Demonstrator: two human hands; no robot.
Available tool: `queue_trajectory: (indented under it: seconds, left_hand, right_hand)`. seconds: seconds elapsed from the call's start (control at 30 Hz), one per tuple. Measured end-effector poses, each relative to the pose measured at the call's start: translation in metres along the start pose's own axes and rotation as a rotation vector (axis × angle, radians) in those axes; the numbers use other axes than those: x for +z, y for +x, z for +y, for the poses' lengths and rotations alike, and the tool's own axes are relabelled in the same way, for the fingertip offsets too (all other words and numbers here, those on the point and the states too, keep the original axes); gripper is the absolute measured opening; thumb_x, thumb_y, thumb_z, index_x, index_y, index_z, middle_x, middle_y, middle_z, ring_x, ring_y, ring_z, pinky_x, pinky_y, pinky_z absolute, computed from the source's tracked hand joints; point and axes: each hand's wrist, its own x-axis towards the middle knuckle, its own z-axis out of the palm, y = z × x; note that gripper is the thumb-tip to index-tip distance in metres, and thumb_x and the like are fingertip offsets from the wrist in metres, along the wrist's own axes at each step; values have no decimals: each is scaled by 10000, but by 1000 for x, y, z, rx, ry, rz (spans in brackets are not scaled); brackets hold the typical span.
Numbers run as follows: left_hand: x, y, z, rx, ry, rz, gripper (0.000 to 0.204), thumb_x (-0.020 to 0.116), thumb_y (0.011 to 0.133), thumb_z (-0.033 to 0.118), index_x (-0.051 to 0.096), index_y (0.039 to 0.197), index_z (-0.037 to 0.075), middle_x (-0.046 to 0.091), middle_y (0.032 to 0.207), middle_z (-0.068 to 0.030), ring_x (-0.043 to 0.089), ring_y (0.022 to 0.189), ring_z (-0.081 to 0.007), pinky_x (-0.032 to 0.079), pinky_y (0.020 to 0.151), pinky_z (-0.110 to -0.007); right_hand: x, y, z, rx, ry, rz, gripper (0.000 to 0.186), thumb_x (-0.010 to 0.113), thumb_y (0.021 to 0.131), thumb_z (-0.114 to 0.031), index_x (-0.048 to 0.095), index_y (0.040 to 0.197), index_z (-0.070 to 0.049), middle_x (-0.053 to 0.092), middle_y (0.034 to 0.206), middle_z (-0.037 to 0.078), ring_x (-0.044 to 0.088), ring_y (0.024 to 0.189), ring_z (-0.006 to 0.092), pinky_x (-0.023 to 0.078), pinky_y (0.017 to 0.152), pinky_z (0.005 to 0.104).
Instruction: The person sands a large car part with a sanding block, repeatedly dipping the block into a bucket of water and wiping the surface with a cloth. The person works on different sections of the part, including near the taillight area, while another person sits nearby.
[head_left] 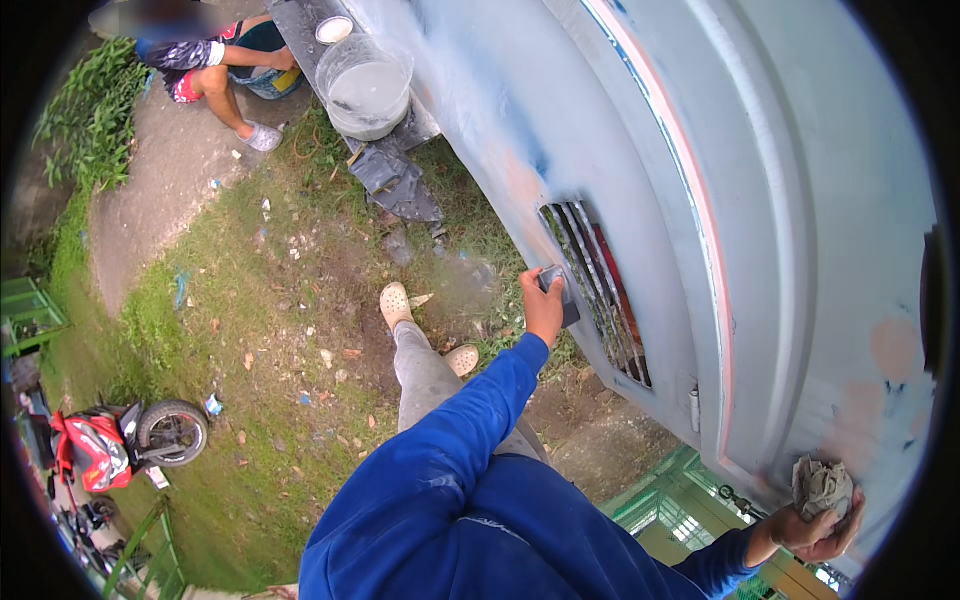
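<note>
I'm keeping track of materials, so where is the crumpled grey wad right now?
At the lower right of the head view, the crumpled grey wad is in the right hand, beside the grey painted panel.

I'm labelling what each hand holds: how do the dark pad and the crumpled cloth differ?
Shape: the dark pad looks flat and straight-edged; the crumpled cloth is a lumpy wad.
Colour: the pad is darker grey, the cloth a paler, brownish grey.
Place: the pad is in the left hand beside the slatted vent; the cloth is in the right hand, toward the picture's lower right.
Shared: both are greyish and hand-held.
</note>
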Motion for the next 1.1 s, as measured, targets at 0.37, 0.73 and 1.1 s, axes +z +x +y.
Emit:
queue_trajectory:
  seconds: [0.37, 0.73, 1.1]
  left_hand:
    - [-153, -80, 151, -124, 178, -291, 323, 737, 911, 218, 613, 1182, 93, 687, 1054, 19, 609, 941, -80, 418, 777, -293]
    - [-304, -22, 214, -27, 76, 30, 221, 667, 930, 62, 624, 1147, 56, 678, 1067, 5, 610, 924, -84, 465, 823, -249]
    - [-399, 86, 320, -136, 186, -208, 345, 696, 923, 108, 625, 1260, 95, 683, 999, 41, 566, 817, -29, 410, 677, -209]
  right_hand:
    - [25, -54, -89, 474, 355, -236, 367, 588, 884, -60, 567, 1236, 43, 588, 1211, 212, 571, 1124, 320, 443, 1016, 435]
    - [178, -284, -269, 1967, 899, -805, 376, 604, 844, -86, 602, 1217, -37, 625, 1100, 62, 563, 982, 140, 456, 834, 298]
    - [574, -121, -432, 1124, 748, -694, 479, 672, 833, -146, 552, 1270, 10, 513, 1258, 213, 516, 1189, 369, 416, 1039, 400]
